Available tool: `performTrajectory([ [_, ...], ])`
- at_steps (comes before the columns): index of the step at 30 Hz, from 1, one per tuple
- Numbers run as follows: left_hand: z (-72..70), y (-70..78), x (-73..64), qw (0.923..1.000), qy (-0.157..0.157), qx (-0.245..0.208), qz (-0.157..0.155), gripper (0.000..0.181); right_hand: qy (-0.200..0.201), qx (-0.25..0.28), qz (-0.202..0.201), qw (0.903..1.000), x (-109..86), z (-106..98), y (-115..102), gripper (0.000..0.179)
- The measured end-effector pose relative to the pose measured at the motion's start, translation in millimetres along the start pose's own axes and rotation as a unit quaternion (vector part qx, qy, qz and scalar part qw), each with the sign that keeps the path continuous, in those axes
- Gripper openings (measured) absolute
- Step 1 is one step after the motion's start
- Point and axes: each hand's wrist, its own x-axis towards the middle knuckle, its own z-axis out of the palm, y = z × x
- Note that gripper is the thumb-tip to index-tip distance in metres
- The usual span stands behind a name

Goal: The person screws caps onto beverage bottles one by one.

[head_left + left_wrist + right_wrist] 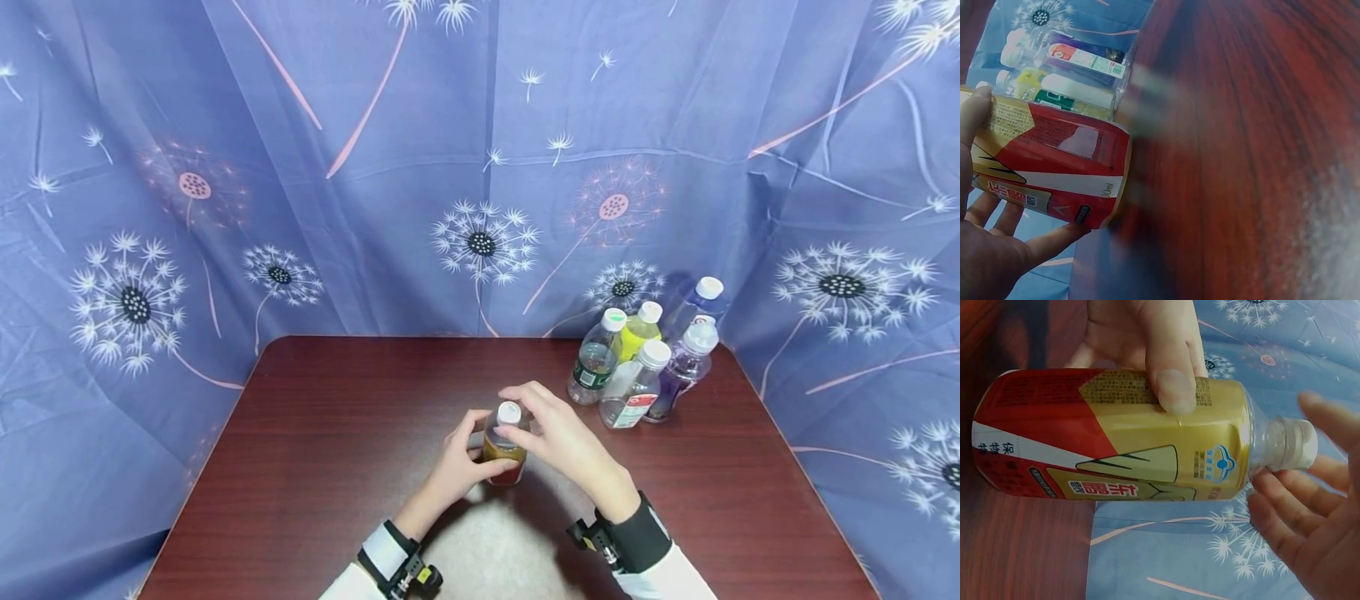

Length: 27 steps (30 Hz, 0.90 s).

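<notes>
A drink bottle [506,476] with a red and gold label stands upright on the table, in front of me. My left hand [456,468] holds it round the body; in the right wrist view its thumb [1175,390] presses on the gold part of the label [1135,419]. The white cap [1302,444] sits on the bottle's clear neck. My right hand [564,435] is around the neck and cap, fingers spread and loosely bent. Its thumb appears apart from the cap, and its fingertips lie beside or behind the neck; contact there I cannot tell.
To the right at the back, several capped bottles stand close together: a clear one with a green label [590,377], one with a red and white label [638,410], a yellow one [634,340] and purple ones [681,371]. A blue dandelion curtain [390,250] borders the dark red table [337,417].
</notes>
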Motion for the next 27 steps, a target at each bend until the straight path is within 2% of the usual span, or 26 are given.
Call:
performTrajectory([
  [3,-0.1,0.1,0.2,1.0,0.002,0.004,0.001,0.066,-0.01,-0.006,-0.003,0.9999,-1.0,-1.8,-0.9,0.042],
  [7,-0.7,0.8,0.1,1.0,0.002,0.008,-0.002,0.065,-0.003,-0.003,-0.006,1.0,0.1,-1.0,-0.7,0.028],
  [10,-0.8,1.1,-0.1,1.0,0.001,0.006,-0.003,0.065,0.009,0.009,0.0,0.9999,1.0,1.3,0.2,0.024],
  [18,-0.4,-1.0,-0.6,1.0,-0.002,-0.001,0.005,0.065,0.018,-0.007,-0.007,0.9998,0.4,4.2,1.5,0.036],
  [21,-0.5,-1.5,0.3,1.0,0.002,0.003,0.008,0.065,0.022,-0.013,-0.006,0.9997,1.0,4.6,0.9,0.032],
  [25,-0.3,-1.4,1.0,1.0,0.003,0.001,0.005,0.064,0.031,-0.005,0.018,0.9993,1.7,6.0,-1.1,0.03],
  [27,-0.2,-1.3,0.5,1.0,0.002,-0.002,0.003,0.064,0.027,-0.001,0.035,0.999,1.1,6.6,-1.8,0.038],
])
